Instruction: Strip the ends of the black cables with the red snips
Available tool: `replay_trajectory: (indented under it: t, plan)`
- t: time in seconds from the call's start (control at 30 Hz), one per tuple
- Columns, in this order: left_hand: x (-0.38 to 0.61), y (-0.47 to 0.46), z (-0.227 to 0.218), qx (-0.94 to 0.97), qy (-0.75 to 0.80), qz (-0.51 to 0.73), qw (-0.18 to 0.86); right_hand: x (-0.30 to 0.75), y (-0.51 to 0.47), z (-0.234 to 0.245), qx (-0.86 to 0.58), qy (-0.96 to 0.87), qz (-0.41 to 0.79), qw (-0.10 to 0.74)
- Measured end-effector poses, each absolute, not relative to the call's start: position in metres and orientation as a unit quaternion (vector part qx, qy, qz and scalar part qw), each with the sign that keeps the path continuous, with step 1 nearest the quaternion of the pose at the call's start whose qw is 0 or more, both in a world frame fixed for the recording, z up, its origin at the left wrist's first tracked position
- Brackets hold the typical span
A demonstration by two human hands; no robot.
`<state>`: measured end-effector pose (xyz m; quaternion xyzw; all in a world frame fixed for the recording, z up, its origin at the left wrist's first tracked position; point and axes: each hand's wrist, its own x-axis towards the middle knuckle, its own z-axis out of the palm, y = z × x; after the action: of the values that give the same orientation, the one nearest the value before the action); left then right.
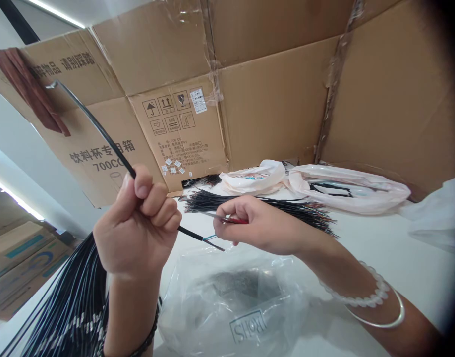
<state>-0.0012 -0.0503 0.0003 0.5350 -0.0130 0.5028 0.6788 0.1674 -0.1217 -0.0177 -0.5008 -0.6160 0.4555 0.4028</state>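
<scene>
My left hand is closed in a fist around a black cable. One end of the cable arcs up to the upper left and has a silvery tip; the other comes out on the right side of the fist. There the jacket ends, and a thin blue wire and a dark strand show. My right hand is closed on a small red-handled tool with a pointed metal tip facing left. The fingers also touch or nearly touch the blue wire; whether they pinch it I cannot tell.
A bundle of black cables hangs at the lower left, and another bundle lies behind my hands. A clear plastic bag is in front. Two white bags stand at the back against cardboard walls. A brown cloth hangs upper left.
</scene>
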Motion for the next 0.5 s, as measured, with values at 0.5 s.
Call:
replay_trajectory:
  t: [0.5]
  plan:
    - [-0.009, -0.051, 0.002, 0.463, 0.012, 0.676, 0.573, 0.155, -0.122, -0.028, -0.460, -0.591, 0.458, 0.479]
